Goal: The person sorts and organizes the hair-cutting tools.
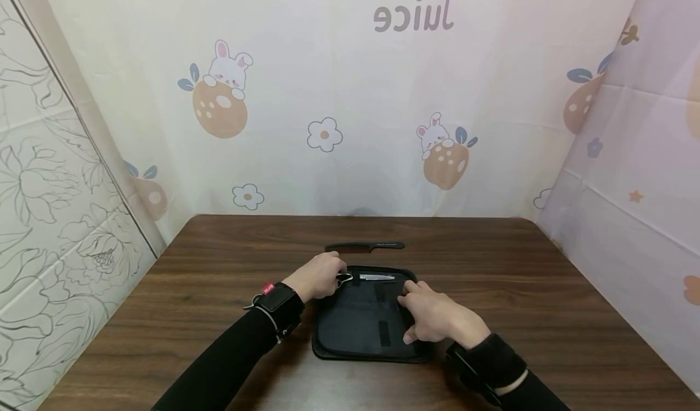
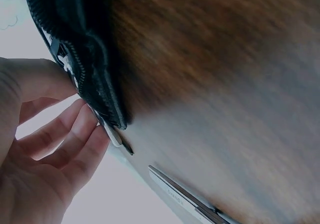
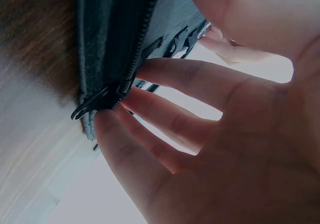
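Note:
An unzipped black zip case [image 1: 350, 329] lies on the table, its dark inner side up. Near its far edge, a pair of scissors [image 1: 377, 277] lies in the case. My left hand [image 1: 319, 276] pinches the scissors' handle at the far left corner. Its fingertips meet a silver edge beside the zip in the left wrist view. At the case's right side, my right hand [image 1: 437, 314] rests with fairly straight fingers along the edge. In the right wrist view, those fingers touch the zip near its puller [image 3: 82, 109].
A black comb [image 1: 363, 247] lies beyond the case. A lettered steel blade [image 2: 185, 196], seemingly of other scissors, lies on the table by the left wrist. The wooden table [image 1: 525, 289] meets a printed curtain [image 1: 328, 180] at the back.

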The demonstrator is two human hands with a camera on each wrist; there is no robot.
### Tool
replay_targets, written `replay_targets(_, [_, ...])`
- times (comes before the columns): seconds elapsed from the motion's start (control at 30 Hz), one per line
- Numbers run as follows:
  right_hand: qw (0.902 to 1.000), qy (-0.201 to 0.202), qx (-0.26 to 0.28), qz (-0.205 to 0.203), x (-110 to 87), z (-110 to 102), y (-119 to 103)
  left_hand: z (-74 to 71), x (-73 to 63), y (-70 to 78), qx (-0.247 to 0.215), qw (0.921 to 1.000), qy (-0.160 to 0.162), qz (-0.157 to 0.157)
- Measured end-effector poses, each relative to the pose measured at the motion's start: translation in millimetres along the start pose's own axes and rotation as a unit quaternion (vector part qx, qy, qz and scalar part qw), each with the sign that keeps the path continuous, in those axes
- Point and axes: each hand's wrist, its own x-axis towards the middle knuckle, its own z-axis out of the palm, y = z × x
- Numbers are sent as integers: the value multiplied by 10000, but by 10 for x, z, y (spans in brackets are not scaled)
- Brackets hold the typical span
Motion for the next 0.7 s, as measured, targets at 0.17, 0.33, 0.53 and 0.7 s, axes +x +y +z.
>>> replay_targets(0.17, [10000, 5, 26, 3, 0, -2, -8, 20, 2, 1, 67, 9999, 73, 17])
replay_targets(0.33, [10000, -19, 10, -3, 3, -2, -17, 31, 19, 3, 195, 9997, 103, 130])
replay_targets(0.53, [10000, -23, 43, 12, 7, -4, -27, 34, 27, 11, 182, 9997, 120, 115])
replay_targets(0.7, [10000, -23, 45, 47, -6, 2, -28, 27, 28, 28, 148, 9997, 106, 131])
